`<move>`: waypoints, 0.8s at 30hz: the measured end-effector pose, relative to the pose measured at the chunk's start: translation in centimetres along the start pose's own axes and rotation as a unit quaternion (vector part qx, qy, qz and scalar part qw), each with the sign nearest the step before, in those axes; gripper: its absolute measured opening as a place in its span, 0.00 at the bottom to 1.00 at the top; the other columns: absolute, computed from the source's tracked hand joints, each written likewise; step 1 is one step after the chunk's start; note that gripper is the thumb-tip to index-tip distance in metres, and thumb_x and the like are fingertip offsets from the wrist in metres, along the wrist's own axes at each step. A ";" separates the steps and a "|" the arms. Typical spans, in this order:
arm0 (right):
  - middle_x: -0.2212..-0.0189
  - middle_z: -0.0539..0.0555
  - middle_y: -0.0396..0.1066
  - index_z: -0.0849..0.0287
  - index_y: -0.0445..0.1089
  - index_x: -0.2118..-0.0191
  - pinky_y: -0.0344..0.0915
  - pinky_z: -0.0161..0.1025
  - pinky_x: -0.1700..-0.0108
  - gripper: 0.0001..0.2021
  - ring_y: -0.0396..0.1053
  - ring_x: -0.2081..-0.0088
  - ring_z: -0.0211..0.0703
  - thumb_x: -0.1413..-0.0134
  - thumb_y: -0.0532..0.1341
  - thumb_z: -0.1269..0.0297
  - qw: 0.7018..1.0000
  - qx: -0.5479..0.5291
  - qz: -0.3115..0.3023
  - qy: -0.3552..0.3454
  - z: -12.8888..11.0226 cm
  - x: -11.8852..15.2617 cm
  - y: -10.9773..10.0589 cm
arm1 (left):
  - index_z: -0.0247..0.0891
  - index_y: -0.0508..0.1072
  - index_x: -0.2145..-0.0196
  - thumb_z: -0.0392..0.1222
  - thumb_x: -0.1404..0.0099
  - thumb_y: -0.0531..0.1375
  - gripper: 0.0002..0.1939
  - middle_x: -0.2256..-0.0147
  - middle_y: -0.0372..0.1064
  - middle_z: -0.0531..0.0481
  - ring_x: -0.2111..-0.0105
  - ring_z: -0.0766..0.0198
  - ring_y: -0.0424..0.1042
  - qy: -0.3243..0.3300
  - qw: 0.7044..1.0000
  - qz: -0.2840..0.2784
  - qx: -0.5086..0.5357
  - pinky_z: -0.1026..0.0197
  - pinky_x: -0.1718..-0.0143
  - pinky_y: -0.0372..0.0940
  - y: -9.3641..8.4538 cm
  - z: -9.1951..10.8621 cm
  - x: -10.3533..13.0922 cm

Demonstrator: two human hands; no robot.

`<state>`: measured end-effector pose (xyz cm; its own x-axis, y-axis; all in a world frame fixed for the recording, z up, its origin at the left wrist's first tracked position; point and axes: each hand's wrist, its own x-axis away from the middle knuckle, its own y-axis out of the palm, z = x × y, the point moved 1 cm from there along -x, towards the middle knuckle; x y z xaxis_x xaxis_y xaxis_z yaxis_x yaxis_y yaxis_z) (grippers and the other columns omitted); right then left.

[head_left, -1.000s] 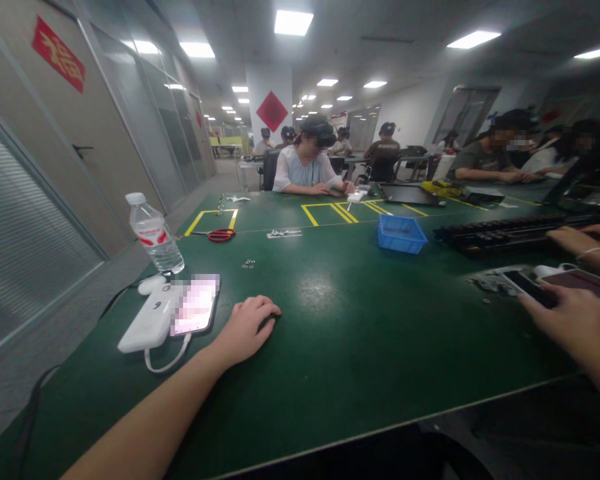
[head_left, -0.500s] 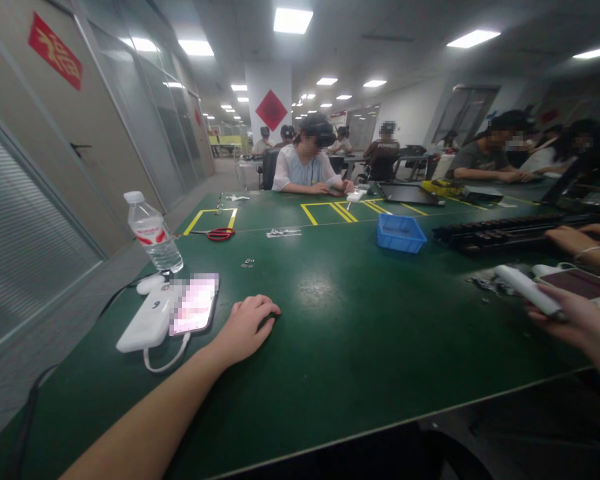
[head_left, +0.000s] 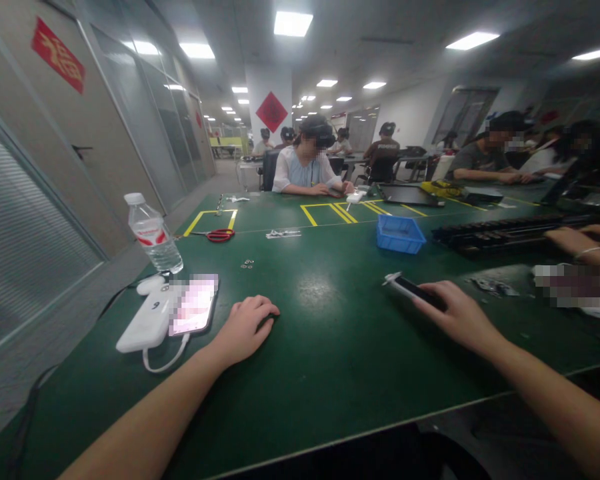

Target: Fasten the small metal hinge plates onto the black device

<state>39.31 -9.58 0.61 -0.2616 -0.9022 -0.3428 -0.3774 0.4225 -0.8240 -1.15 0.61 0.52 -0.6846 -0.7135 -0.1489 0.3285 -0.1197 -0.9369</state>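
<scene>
I see on my feed a slim oblong device, black upper face, pale side, whitish piece at its far end, held aslant by my right fingers, well in from the counter's near edge.

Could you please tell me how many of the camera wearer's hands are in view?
2: the left hand rests on the green table beside the phone; the right hand holds a black-and-white object.

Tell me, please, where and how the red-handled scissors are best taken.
Probably by the red handles, coming from the right: the scissors lie flat on the table, handles toward the right and blades pointing left, so the tips face away.
</scene>
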 end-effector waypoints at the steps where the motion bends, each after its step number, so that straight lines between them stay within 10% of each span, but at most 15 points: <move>1: 0.61 0.59 0.69 0.59 0.71 0.58 0.68 0.45 0.58 0.17 0.70 0.60 0.51 0.48 0.57 0.53 0.998 -0.012 -0.029 -0.057 -1.8 0.3 0.9 | 0.42 0.69 0.56 0.37 0.34 0.50 0.12 0.54 0.65 0.47 0.52 0.55 0.63 0.000 1.000 -0.001 -0.002 0.49 0.51 0.57 0.0 0.0 0.0; 10: 0.60 0.58 0.66 0.54 0.66 0.52 0.70 0.50 0.61 0.15 0.69 0.62 0.51 0.46 0.57 0.59 0.982 -0.035 -0.098 -0.157 -13.3 1.8 6.5 | 0.41 0.68 0.52 0.40 0.32 0.50 0.13 0.51 0.65 0.46 0.51 0.55 0.63 0.035 0.999 0.021 -0.031 0.49 0.49 0.56 -0.4 0.9 0.2; 15: 0.54 0.58 0.67 0.52 0.59 0.45 0.69 0.49 0.58 0.23 0.70 0.59 0.49 0.44 0.56 0.52 0.967 -0.130 -0.147 -0.164 -15.3 1.8 7.0 | 0.47 0.60 0.41 0.44 0.31 0.50 0.21 0.39 0.54 0.47 0.41 0.51 0.54 0.126 0.991 -0.023 -0.022 0.46 0.44 0.52 -0.7 2.7 0.5; 19: 0.50 0.62 0.64 0.59 0.62 0.46 0.65 0.50 0.52 0.24 0.68 0.55 0.52 0.43 0.53 0.50 0.994 -0.082 -0.024 -0.071 -9.2 -1.5 4.9 | 0.53 0.55 0.38 0.46 0.32 0.52 0.25 0.35 0.46 0.51 0.37 0.49 0.48 0.190 0.978 -0.089 -0.005 0.43 0.41 0.49 -0.5 3.7 0.7; 24: 0.44 0.73 0.58 0.73 0.60 0.43 0.52 0.49 0.42 0.29 0.55 0.42 0.62 0.42 0.51 0.53 0.974 0.157 0.064 0.148 5.2 -4.3 -0.5 | 0.53 0.53 0.37 0.46 0.33 0.53 0.27 0.34 0.43 0.50 0.37 0.49 0.49 0.197 0.974 -0.111 0.007 0.43 0.41 0.50 -0.4 3.8 0.7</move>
<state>45.30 -6.39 0.15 -0.5515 -0.7599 -0.3441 -0.0469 0.4401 -0.8967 0.73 -2.50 2.01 -0.9353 -0.3494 -0.0563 0.1515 -0.2516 -0.9559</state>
